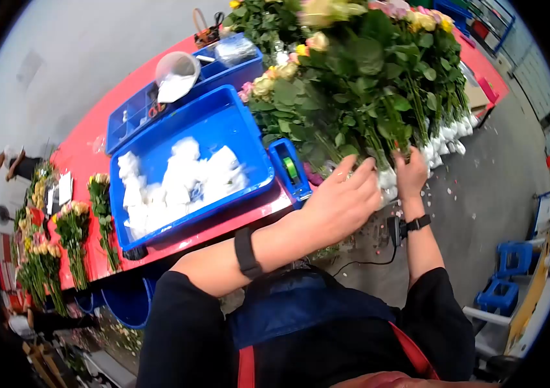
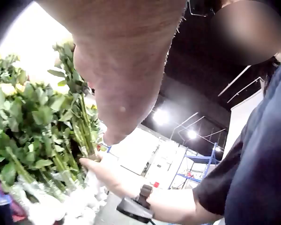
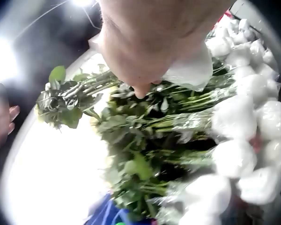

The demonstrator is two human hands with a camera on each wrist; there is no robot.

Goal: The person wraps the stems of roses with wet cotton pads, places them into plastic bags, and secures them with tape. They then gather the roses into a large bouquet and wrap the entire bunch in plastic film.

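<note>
My right hand [image 1: 412, 173] grips the stems of a rose bouquet [image 1: 391, 126], and a white wrapped end hangs below the grip. The left wrist view shows the right hand [image 2: 112, 173] with its thumb side against the stems [image 2: 86, 133]. In the right wrist view, the right hand [image 3: 150, 42] is above the row of bouquets, with a white wrap [image 3: 192, 70] beside it. My left hand [image 1: 346, 194] is just left of the held stems, fingers extended and slightly bent. The right wrist view shows the left hand [image 3: 1, 117] apart from the bouquet's leaves.
Bouquets with white wrapped ends [image 3: 234, 157] lie in rows on the red table [image 1: 84, 145]. A blue tray [image 1: 223, 123] holds white bundles [image 1: 184, 168]. Beside it are a tape dispenser [image 1: 291, 169], a divided blue box [image 1: 120, 126] and a clear cup [image 1: 178, 68]. Other bouquets lie far left.
</note>
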